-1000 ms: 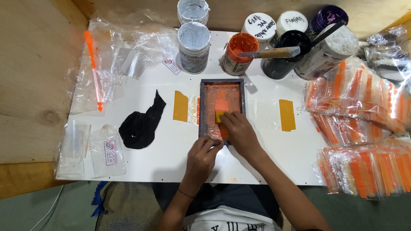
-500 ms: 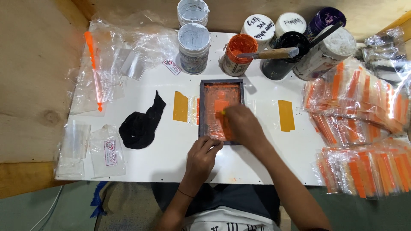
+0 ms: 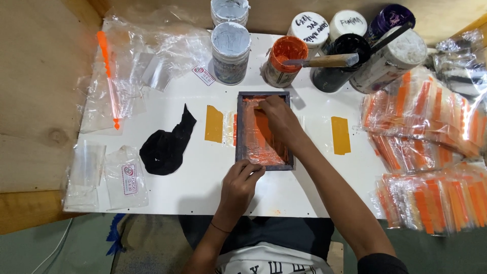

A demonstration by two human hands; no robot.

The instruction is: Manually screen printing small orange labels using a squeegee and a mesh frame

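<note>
The small dark-framed printing screen [image 3: 264, 131] is lying flat near the middle of the white surface [image 3: 304, 193], its mesh smeared with orange ink. The left hand [image 3: 242, 183] is pressing on the near edge of the frame, fingers curled down onto its lower left corner; its grip is closed on the frame edge. The right hand [image 3: 278, 117] is reaching over the upper part of the mesh, fingers bunched near the far edge of the frame. Whatever the right grip is closing on is hidden under the fingers, so its state cannot be told.

A yellow-orange strip [image 3: 214, 124] is lying just beside the frame on its left, and a second strip [image 3: 341, 135] is lying apart on its right. A crumpled black cloth [image 3: 166, 144] is resting further left. At the far edge of the surface, an open jar of orange ink [image 3: 284, 60] is standing with a wooden-handled spatula [image 3: 324, 61] lying across it and the neighbouring black jar [image 3: 339, 62]. Two grey-lidded jars [image 3: 231, 44] are standing to the left of these. Stacks of clear bags holding orange pieces [image 3: 431, 152] are piling up along the right side, and loose clear bags [image 3: 127, 81] are lying at the left.
</note>
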